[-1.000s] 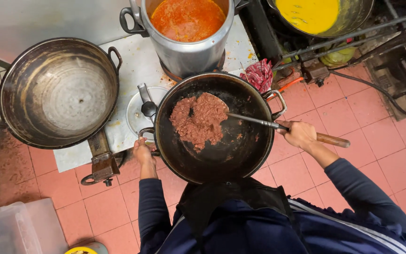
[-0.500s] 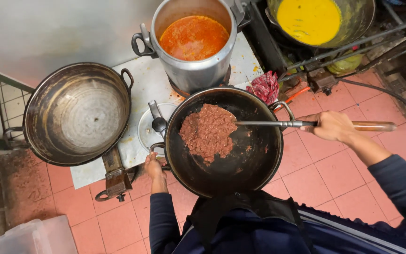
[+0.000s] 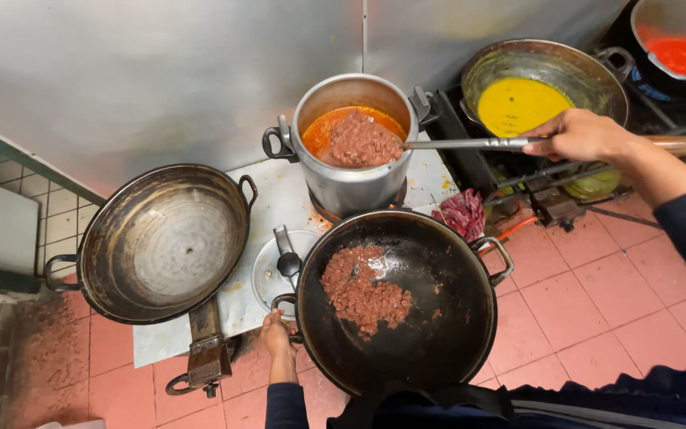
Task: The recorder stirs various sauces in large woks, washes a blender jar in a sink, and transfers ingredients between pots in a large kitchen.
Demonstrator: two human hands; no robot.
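Head view: right hand [image 3: 583, 135] closed on ladle handle [image 3: 470, 144], scoop w/ minced meat [image 3: 361, 140] over steel pot [image 3: 351, 171]; left hand [image 3: 277, 335] grips black wok [image 3: 397, 300] handle; 4 woks, 1 pot.

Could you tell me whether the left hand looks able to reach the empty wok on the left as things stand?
Probably yes: the left hand grips the black wok's handle, and the empty wok sits just beside it, nothing between.
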